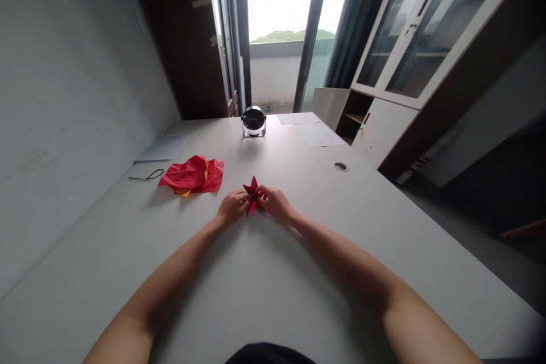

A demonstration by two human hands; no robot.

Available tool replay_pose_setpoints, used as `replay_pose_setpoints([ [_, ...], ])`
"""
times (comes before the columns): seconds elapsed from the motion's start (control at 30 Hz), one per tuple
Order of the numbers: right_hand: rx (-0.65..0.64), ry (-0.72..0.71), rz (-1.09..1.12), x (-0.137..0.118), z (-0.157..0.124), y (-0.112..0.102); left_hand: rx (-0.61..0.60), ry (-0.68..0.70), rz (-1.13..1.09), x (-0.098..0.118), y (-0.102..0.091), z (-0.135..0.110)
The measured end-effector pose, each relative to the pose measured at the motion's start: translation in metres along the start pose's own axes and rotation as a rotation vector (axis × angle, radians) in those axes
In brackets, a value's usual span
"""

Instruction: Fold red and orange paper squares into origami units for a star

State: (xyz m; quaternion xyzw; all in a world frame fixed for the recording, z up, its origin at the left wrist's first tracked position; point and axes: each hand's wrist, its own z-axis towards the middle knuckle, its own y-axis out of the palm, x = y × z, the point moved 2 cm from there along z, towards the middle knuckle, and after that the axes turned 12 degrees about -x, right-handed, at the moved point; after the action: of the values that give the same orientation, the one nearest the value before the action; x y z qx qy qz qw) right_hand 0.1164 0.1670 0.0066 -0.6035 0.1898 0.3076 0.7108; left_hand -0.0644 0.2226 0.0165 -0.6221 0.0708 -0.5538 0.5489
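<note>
Between my two hands is a small red folded-paper flower (253,187) with pointed petals, low over the white table. My left hand (233,206) pinches it from the left side. On the right side, my right hand (274,202) has its fingers closed on a petal. Fingers cover parts of the flower, so its centre and lower petals are only partly visible. To the left of my left hand lie creased sheets of red paper (191,175), with some orange paper (183,192) showing at their edges.
A black cord loop (147,175) lies beside the red sheets, near the wall. White papers (161,148) rest at the table's far left, and other papers (318,133) at the far right. A round device on a metal stand (253,121) stands at the back, and a cable hole (340,166) sits to the right.
</note>
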Motion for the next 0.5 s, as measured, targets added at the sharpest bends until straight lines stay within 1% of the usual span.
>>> replay_pose_setpoints([
  [0.13,-0.043,0.033,0.159,0.005,0.002,0.001,0.038,0.002,-0.037,0.002,-0.003,-0.001],
  [0.2,-0.063,0.022,0.242,0.007,0.003,0.001,0.068,0.003,-0.047,0.003,-0.005,-0.002],
  [0.27,-0.051,-0.003,0.288,0.008,0.004,0.001,0.112,0.001,-0.089,0.004,-0.008,-0.003],
  [0.37,-0.037,-0.035,0.306,0.007,0.005,0.001,0.144,0.002,-0.144,0.009,-0.011,-0.004],
  [0.5,-0.006,-0.019,0.257,0.008,0.004,0.002,0.113,0.036,-0.024,0.015,-0.01,-0.006],
])
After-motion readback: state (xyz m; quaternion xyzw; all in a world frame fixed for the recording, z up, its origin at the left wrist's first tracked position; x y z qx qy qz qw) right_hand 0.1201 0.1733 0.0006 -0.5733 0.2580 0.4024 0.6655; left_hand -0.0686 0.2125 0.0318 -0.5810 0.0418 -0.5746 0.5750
